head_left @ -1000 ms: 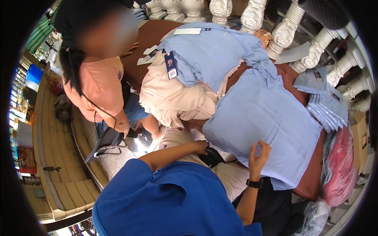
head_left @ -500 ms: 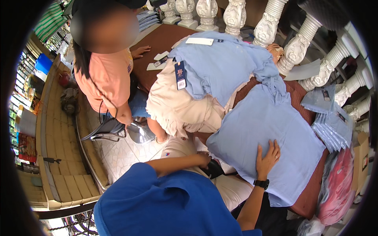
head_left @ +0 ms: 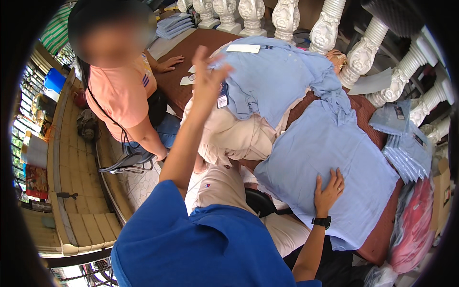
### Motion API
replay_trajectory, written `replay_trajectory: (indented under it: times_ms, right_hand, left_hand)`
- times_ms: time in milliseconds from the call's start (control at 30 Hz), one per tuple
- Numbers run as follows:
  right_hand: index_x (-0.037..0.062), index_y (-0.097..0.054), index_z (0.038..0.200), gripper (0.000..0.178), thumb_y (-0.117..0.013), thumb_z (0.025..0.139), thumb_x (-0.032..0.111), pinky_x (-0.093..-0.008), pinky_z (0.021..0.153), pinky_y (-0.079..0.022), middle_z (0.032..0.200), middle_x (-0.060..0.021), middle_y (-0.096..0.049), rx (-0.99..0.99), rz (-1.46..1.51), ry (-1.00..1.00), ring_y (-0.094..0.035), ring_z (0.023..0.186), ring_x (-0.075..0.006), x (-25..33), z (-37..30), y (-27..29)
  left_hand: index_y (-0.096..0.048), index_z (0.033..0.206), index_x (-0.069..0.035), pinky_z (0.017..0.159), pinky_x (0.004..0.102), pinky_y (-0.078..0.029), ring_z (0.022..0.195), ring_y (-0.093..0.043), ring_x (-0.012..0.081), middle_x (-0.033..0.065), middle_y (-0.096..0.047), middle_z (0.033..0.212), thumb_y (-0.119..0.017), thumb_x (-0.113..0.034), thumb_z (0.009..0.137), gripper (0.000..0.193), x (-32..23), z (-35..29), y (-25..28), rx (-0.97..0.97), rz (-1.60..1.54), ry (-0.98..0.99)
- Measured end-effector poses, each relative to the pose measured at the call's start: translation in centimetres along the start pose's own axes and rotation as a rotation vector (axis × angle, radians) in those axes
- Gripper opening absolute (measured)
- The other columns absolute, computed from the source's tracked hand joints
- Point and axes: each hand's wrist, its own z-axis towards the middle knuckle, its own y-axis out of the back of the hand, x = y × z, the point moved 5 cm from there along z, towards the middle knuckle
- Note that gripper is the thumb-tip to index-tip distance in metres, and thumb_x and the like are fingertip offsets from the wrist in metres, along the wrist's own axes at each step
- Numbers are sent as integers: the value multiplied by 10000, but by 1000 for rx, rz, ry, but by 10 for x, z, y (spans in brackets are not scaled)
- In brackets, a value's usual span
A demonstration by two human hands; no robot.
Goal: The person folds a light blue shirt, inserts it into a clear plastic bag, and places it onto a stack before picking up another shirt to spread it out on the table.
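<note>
A light blue shirt (head_left: 325,148) lies spread over the brown-covered table on my right. My right hand (head_left: 329,191), with a black watch at the wrist, rests flat on it with the fingers out. My left hand (head_left: 208,79) is raised in the air, its fingers spread and blurred, holding nothing. Beyond it, another light blue shirt (head_left: 272,76) lies on a heap of cream cloth (head_left: 239,136). A dark hang tag (head_left: 223,95) on that shirt is partly hidden by my left hand. A white card (head_left: 243,48) lies near its top.
A person in a peach shirt (head_left: 112,100) sits at the left, one hand on the brown tablecloth (head_left: 191,45). White balusters (head_left: 285,19) line the table's far side. Plastic-wrapped blue shirts (head_left: 406,153) and a bagged red garment (head_left: 413,229) are at the right. A wooden bench (head_left: 76,191) stands left.
My left hand has risen from my lap, forward to above the heap's left edge. My right hand stays on the shirt. The person at the left has leaned slightly further left.
</note>
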Motion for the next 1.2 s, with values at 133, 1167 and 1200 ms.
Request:
replay_trajectory:
  times_ms: [133,1167,1200]
  right_hand:
    - [62,-548,1337,507,-648,942,365,-504,1126,-286,1463,-125,-478,3,4,-15,-387,1359,-367,0,-3,3]
    - [164,-503,1420,689,-643,881,569,-591,1161,-168,1554,-89,-387,354,-64,-77,-277,1442,-373,-71,37,-14]
    - [163,-497,1423,696,-640,881,575,-592,1162,-160,1554,-92,-385,365,-72,-80,-272,1445,-373,-73,37,-15]
  left_hand:
    - [-277,1467,40,879,305,-502,1009,-652,213,149,-582,1260,-627,-206,983,646,-14,15,30,-346,-16,-72]
    - [-530,1363,-30,1046,426,-438,1231,-554,365,213,-598,1285,-846,-407,717,812,322,-419,-116,1842,261,985]
    - [-530,1364,-31,1046,425,-438,1231,-554,364,213,-599,1285,-844,-408,721,809,320,-418,-120,1838,275,989]
